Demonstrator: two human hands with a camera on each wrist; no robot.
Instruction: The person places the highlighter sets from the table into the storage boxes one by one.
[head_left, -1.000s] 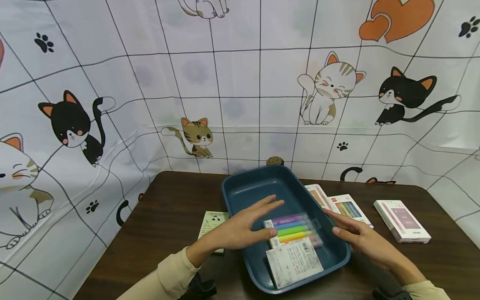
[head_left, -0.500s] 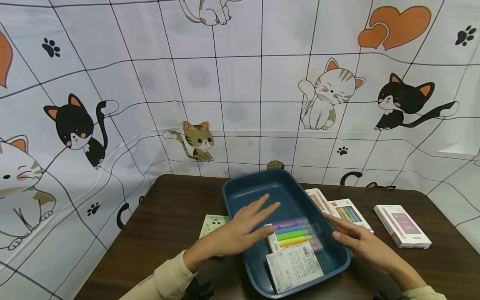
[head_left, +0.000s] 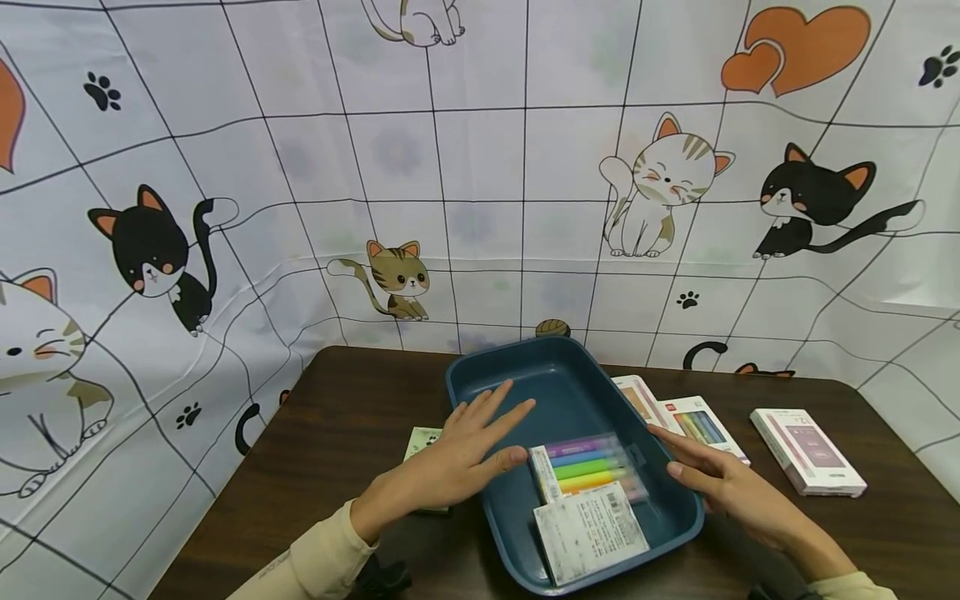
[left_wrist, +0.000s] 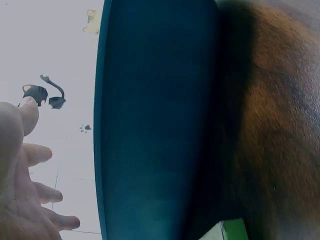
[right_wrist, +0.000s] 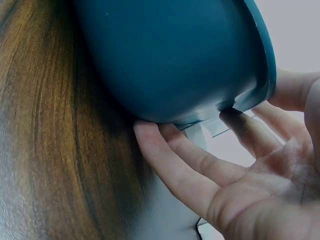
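A dark blue plastic bin lies on the table, angled, with a pack of coloured markers and a white printed box inside it. My left hand is spread over the bin's left rim, fingers straight and holding nothing. In the left wrist view its fingers stay apart from the bin wall. My right hand touches the bin's right side; the right wrist view shows fingertips against the outer wall and the thumb by the rim. Under my left forearm sits a light green pack, mostly hidden.
Right of the bin lie a box with coloured stripes and a pinkish box partly behind the bin. A white box with a mauve panel is farther right on the dark wooden table. A cat-print curtain hangs behind.
My left hand has drawn back leftward from over the markers toward the bin's left rim, covering more of the green pack. The right hand and the bin stay in place.
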